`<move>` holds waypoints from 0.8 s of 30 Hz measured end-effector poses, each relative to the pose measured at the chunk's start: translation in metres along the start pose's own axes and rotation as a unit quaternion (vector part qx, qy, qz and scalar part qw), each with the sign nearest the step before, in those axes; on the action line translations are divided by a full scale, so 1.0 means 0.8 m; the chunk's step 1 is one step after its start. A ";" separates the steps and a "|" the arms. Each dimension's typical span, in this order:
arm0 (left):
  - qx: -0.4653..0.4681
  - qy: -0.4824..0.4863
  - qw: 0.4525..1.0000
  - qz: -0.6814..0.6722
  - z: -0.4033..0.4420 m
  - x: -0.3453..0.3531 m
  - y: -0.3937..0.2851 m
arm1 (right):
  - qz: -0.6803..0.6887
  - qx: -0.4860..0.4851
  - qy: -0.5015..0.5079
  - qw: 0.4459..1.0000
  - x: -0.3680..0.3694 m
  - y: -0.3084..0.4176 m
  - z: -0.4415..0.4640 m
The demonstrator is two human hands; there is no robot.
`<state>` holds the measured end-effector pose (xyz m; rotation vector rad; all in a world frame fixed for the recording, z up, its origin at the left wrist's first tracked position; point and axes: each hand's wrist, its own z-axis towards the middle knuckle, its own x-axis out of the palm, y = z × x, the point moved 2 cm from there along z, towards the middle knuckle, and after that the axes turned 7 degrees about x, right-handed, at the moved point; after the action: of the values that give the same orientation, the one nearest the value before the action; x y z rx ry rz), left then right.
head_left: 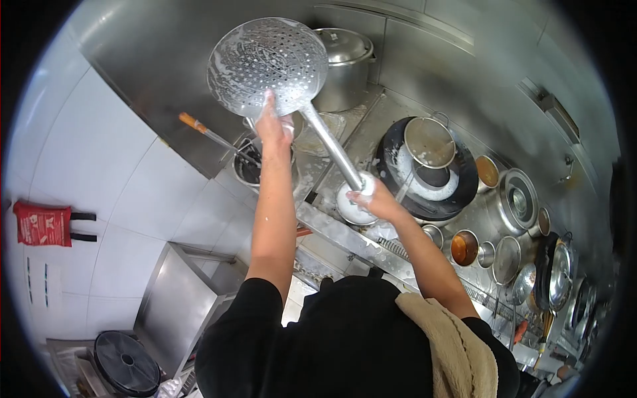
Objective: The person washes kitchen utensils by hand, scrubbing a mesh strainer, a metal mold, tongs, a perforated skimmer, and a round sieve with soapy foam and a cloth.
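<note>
A large perforated skimmer is raised in front of me, its metal bowl streaked with white suds. My right hand is closed around the lower end of its long handle, with foam on the fingers. At the near edge of the bowl, my left hand grips with a finger or thumb laid over the holes; its other fingers are partly hidden and soapy. Beneath my right hand stands a round container of white suds. Below my left hand is a pot holding utensils, one with an orange handle.
A lidded stockpot stands behind the skimmer. To the right, a black wok contains foam and a round strainer. Several pots, lids and ladles line the counter farther right, including a pot of reddish sauce. A red pouch hangs on the left wall.
</note>
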<state>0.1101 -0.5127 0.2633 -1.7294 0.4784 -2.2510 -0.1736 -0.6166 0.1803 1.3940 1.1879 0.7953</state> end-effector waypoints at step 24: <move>0.540 0.161 0.469 0.680 0.020 0.183 -0.354 | -0.395 0.019 -0.141 0.908 -0.011 -0.047 0.039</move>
<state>0.0859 -0.3144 0.5129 0.0599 0.1765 -0.9556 -0.1551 -0.6380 0.1393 0.8810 1.3806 -0.0047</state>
